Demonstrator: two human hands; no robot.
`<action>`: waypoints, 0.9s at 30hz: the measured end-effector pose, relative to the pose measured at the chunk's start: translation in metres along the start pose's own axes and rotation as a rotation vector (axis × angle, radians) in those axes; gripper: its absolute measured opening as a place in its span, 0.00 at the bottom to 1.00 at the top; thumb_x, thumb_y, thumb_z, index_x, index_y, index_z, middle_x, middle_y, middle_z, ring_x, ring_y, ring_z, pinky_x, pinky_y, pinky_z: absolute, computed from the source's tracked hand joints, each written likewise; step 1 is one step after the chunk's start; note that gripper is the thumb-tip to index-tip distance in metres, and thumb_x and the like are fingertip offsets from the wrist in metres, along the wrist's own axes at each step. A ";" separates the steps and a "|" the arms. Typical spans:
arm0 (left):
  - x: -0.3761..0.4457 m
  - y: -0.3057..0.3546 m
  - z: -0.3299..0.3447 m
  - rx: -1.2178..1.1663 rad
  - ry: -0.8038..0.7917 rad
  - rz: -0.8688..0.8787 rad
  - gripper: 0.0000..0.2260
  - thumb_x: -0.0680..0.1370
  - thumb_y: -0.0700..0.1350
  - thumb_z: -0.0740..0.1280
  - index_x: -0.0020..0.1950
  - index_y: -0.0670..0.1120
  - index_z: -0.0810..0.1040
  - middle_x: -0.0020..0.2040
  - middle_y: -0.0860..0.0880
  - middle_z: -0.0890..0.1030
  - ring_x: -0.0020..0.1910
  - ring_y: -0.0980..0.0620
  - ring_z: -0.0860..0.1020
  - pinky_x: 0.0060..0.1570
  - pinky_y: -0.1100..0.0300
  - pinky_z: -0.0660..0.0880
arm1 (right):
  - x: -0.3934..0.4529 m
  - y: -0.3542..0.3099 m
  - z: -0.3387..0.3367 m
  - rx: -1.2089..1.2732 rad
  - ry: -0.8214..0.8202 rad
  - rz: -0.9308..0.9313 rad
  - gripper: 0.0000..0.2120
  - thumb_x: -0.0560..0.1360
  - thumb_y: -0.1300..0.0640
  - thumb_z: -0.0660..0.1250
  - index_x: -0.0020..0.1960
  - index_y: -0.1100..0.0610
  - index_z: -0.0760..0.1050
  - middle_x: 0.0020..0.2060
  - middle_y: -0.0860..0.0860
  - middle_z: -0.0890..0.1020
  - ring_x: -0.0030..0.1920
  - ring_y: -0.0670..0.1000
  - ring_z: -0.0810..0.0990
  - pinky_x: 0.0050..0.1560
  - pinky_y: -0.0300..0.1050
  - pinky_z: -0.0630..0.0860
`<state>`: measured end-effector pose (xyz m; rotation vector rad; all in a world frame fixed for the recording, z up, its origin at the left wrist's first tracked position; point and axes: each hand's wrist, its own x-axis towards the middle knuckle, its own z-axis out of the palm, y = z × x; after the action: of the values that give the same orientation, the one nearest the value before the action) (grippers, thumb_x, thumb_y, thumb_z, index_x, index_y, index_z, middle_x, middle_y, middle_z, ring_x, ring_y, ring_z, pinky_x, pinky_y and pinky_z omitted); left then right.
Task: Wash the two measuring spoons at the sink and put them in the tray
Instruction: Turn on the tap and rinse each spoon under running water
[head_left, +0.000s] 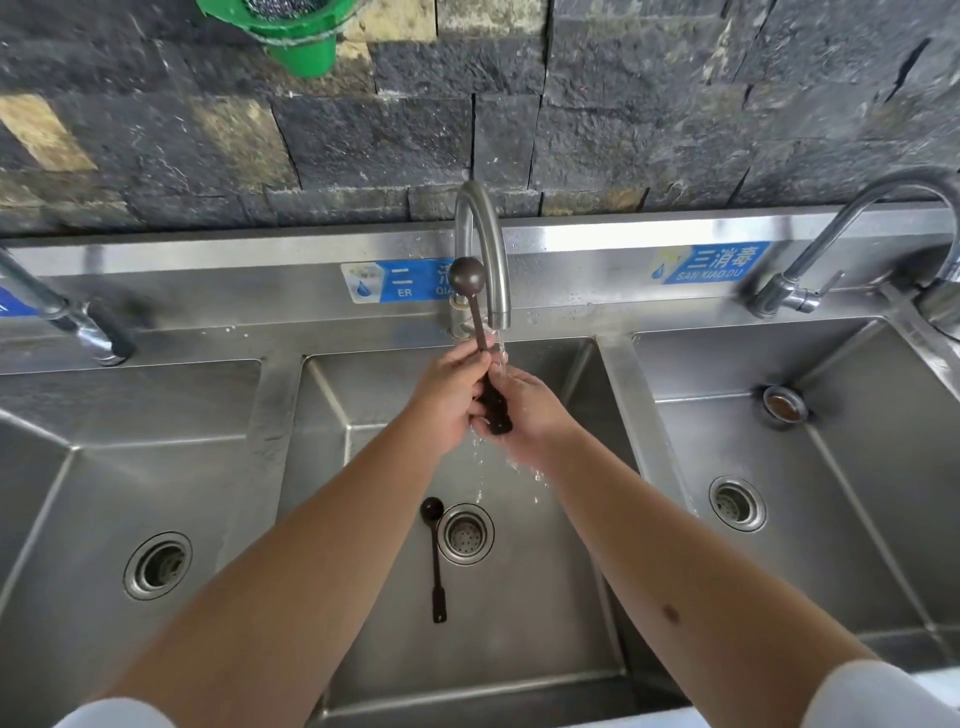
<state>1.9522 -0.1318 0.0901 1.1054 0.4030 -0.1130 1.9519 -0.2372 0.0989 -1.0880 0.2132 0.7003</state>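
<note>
Stainless steel runs across everything I see from the head camera: three basins side by side, set against a dark stone wall. On the far left a tap leans over the left basin, whose drain sits near its front. In the middle basin my left hand has its fingers closed around the dark handle of one measuring spoon, which stands nearly upright with its round bowl up beside the middle tap. My right hand meets the left one from the other side, fingers curled under the low end of the same handle, so both hands grip that spoon. Water falls from the middle tap onto the handle and my right hand and splashes below. The second measuring spoon lies flat on the floor of the middle basin, bowl toward the wall, just beside the strainer drain on its left. Blue labels are stuck on the back panel. To the right, the right basin has its own drain, and a curved tap rises behind it. A green plastic thing hangs on the wall at upper left. White sleeves show at the bottom corners.
</note>
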 end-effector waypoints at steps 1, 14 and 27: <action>-0.004 -0.006 -0.002 0.003 -0.010 -0.024 0.10 0.80 0.38 0.61 0.55 0.46 0.80 0.40 0.50 0.84 0.23 0.58 0.75 0.19 0.68 0.66 | -0.005 0.006 -0.003 0.011 0.011 0.007 0.13 0.83 0.54 0.57 0.44 0.54 0.76 0.30 0.49 0.82 0.29 0.47 0.78 0.33 0.41 0.72; -0.059 -0.087 -0.034 -0.042 0.053 -0.373 0.10 0.77 0.35 0.66 0.54 0.47 0.77 0.45 0.44 0.85 0.38 0.50 0.84 0.31 0.60 0.76 | -0.130 0.118 -0.047 0.110 0.410 0.337 0.11 0.81 0.57 0.61 0.50 0.60 0.81 0.27 0.49 0.78 0.22 0.45 0.70 0.24 0.36 0.64; -0.107 -0.143 0.033 0.162 -0.073 -0.495 0.06 0.79 0.37 0.64 0.52 0.46 0.78 0.39 0.48 0.86 0.39 0.50 0.77 0.33 0.62 0.71 | -0.152 0.117 -0.088 -0.809 0.690 0.048 0.08 0.74 0.51 0.64 0.44 0.47 0.83 0.34 0.46 0.83 0.33 0.47 0.80 0.31 0.40 0.72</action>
<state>1.8212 -0.2375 0.0223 1.1372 0.6037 -0.6295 1.7783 -0.3442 0.0449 -2.0951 0.5752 0.4221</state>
